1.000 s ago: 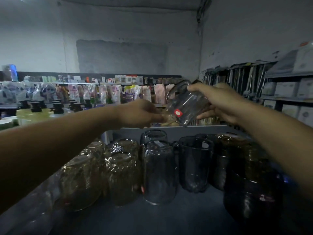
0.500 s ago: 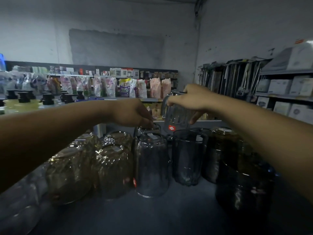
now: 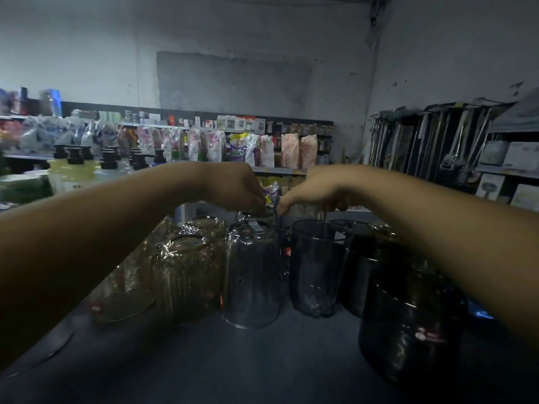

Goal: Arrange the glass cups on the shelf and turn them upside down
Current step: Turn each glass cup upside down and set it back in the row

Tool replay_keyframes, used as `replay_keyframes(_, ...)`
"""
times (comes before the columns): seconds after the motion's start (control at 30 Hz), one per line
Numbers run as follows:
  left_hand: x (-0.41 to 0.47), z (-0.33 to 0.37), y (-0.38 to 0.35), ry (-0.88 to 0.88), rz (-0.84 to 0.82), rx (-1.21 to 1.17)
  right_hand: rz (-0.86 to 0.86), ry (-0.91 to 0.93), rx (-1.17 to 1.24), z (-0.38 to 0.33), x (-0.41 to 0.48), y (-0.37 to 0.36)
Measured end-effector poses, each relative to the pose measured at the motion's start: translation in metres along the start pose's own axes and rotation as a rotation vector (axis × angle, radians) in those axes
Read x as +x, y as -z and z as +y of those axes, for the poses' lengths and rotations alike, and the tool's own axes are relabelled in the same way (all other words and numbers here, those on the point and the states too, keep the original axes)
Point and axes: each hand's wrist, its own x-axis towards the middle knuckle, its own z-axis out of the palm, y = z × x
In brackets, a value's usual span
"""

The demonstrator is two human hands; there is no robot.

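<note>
At frame centre, my right hand (image 3: 313, 189) grips the clear ribbed glass cup (image 3: 302, 210) from above to seat it behind the front row, while my left hand (image 3: 237, 188) touches the neighbouring clear inverted glass cup (image 3: 252, 218), probably to steady it, though I cannot tell whether it grips.

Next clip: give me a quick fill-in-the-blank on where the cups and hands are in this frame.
1. The amber ribbed cups stand to the ____ of the clear cup.
2. The clear cup rests with its rim facing ____.
3. The left hand and right hand are above the ____ row of cups.
4. The pump bottles have ____ tops.
Missing words: left, down, back, black.
</note>
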Motion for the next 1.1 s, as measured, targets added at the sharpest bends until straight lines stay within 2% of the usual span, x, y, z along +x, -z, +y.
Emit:
replay_keyframes(0.23, -0.004, -0.001, 0.002, 0.008, -0.021, -0.018, -0.131, 0.035, -0.038, 0.005, 0.002, -0.008)
replay_keyframes(0.5, 0.000, -0.001, 0.001, 0.006, -0.005, -0.057, -0.164, 0.008, 0.019, 0.011, -0.002, -0.004)
replay_keyframes(0.7, -0.002, -0.004, -0.002, -0.009, 0.023, -0.088, -0.072, 0.107, 0.144, 0.020, -0.011, 0.000)
replay_keyframes(1.1, -0.019, 0.004, -0.006, -0.018, 0.042, -0.048, 0.125, 0.234, -0.027, 0.022, -0.025, -0.012)
